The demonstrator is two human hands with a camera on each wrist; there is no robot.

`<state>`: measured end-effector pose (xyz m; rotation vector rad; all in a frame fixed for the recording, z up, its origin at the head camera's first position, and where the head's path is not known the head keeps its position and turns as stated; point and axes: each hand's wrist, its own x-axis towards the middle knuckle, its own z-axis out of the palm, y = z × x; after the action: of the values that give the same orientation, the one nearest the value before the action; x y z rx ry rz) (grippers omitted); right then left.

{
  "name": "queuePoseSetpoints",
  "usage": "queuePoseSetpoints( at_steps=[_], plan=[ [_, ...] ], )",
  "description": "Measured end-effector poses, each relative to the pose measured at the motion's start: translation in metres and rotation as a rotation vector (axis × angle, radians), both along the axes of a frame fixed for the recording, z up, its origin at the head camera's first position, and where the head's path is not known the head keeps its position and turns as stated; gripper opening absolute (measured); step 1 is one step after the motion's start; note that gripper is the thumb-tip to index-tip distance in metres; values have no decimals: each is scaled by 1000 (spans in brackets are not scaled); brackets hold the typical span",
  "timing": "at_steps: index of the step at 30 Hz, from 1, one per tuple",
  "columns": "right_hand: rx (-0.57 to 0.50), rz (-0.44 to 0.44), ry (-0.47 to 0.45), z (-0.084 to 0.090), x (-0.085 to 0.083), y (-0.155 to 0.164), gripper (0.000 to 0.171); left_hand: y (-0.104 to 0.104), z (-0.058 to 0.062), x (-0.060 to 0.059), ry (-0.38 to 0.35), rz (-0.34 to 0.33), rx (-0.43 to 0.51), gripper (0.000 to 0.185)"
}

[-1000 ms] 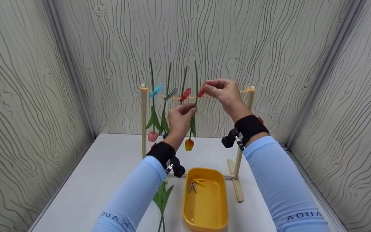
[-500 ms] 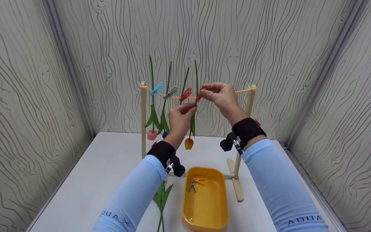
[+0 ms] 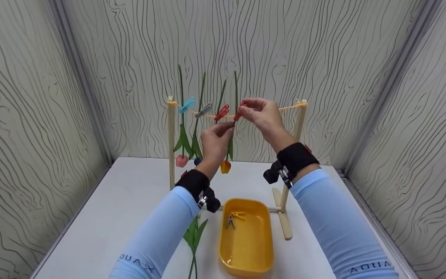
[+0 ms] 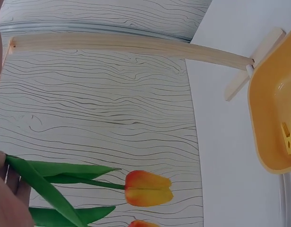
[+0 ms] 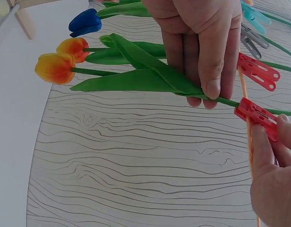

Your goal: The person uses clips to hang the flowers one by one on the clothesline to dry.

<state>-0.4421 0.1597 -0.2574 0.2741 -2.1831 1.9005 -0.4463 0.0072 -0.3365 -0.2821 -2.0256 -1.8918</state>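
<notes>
My left hand [image 3: 216,141] pinches the green stem of an orange-yellow artificial tulip [image 3: 225,167], which hangs bloom down. In the left wrist view that tulip [image 4: 147,188] shows its bloom and leaves beyond the fingers. Just above, my right hand [image 3: 263,116] pinches a red clothespin [image 5: 257,117] between thumb and fingers. Its jaws sit over the stem and the orange cord [image 5: 244,87] in the right wrist view. Left along the cord, another red clothespin [image 3: 222,112], a grey one [image 3: 204,110] and a light blue one [image 3: 187,105] hold further tulips, including a pink one [image 3: 181,161].
Wooden posts [image 3: 299,120] carry the cord at both ends. Below stands a yellow tub [image 3: 246,267] with a yellow clothespin [image 3: 238,216] and a grey one [image 3: 230,221] inside. Another leafy stem [image 3: 194,234] lies on the white table [image 3: 107,217], left of the tub.
My right hand has moved left and slightly down, bringing the red clothespin from beside the tulip stem onto it at the cord. My left hand keeps its pinch on the stem, rising slightly.
</notes>
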Motion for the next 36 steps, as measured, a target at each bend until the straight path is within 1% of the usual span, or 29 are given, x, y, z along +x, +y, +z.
queuePoseSetpoints(
  at_steps=[4,9,16,20,24,28,32,34,36],
  plan=[
    [46,6,29,0,1,1,39,0,-2,1,21,7,-22,23],
    [94,-3,61,-3,1,1,40,-3,-6,3,37,-4,-39,24],
    [126,-25,75,-5,0,0,39,-15,-11,6,70,-1,-75,23],
    [152,-40,86,-5,-1,1,39,-23,-14,7,74,3,-87,23],
    [138,-56,118,-5,-3,3,38,-30,-15,5,91,-5,-97,21],
    [132,-111,200,-7,-3,6,33,-39,-16,4,114,-34,-103,20],
    [187,-236,330,-16,-3,8,24,-49,-19,5,124,-58,-118,21],
    [203,-297,402,-22,-3,11,22,-54,-19,5,133,-60,-121,21],
    [219,-338,472,-28,-3,14,22,-59,-19,4,144,-54,-129,21]
  ],
)
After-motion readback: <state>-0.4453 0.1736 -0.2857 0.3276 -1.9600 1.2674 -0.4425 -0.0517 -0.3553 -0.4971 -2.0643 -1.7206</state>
